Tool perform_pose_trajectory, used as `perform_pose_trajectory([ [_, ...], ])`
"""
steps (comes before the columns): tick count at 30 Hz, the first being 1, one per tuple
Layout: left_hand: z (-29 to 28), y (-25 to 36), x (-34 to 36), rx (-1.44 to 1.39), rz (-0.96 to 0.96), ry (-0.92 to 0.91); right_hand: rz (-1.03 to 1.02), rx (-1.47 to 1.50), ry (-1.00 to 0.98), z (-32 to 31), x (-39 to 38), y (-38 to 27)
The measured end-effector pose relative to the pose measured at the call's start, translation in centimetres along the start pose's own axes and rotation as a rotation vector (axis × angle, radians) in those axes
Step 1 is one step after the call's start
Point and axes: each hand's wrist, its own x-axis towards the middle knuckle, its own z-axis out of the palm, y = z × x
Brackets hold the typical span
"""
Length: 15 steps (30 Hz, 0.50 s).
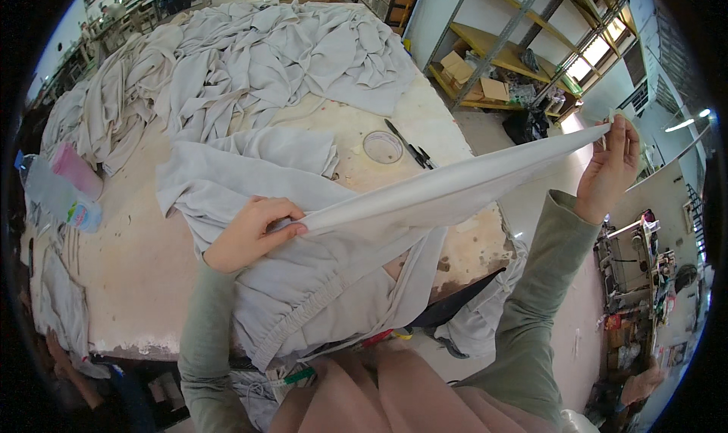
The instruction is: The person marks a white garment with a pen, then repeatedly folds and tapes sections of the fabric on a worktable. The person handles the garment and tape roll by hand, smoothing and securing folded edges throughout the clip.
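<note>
My left hand [254, 236] pinches the edge of a pale grey fabric piece [425, 194] over the table. My right hand [607, 160], raised at the right beyond the table's edge, grips the far end of that edge, so the cloth stretches taut diagonally between my hands. Beneath it, a grey garment with a gathered elastic waistband [299, 315] lies on the worn table [136, 296], partly hidden by the stretched cloth and my left arm. A roll of tape [383, 146] and dark pens [409, 149] lie just behind the cloth.
Grey fabric [288, 54] is heaped at the back. A water bottle [57, 194] and pink cup [76, 171] stand left. Shelving [500, 69] with boxes and a black bag [523, 122] stands beyond the table. Other people's hands [68, 365] [637, 387] show at the lower left and right.
</note>
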Motion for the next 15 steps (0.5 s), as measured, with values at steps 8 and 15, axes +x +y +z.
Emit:
perform_pose_trajectory([
  [8, -1.3, 0.6, -1.3, -0.127, -0.007, 0.156, -0.002, -0.015, 0.084, -1.6, 0.4, -0.3],
  [15, -3.6, 3.6, -4.6, -0.451, -0.175, 0.171, 0.078, -0.020, 0.096, -3.6, -1.3, 2.4],
])
